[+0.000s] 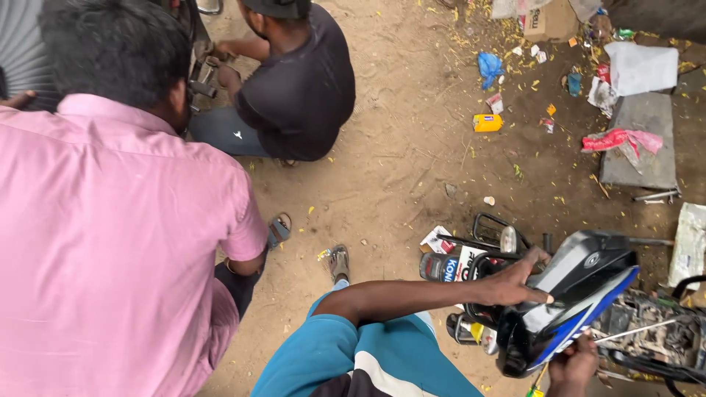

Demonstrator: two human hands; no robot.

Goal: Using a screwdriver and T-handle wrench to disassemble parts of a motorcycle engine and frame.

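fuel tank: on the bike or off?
Cannot tell for sure. The tank sits tilted over the frame, left hand flat on top, right hand under its lower edge; mounts hidden.

Two other people crouch on the dirt: one in a pink shirt (110, 242), one in a dark shirt (298, 81). Two hands of the camera wearer show, the left hand (515, 283) and the right hand (573, 364), both on one black-and-blue fuel tank (570, 301). One sandalled foot (338, 262) shows below. One grey slab (640, 140), one yellow packet (487, 123), one blue wrapper (489, 68), one cardboard box (550, 20).
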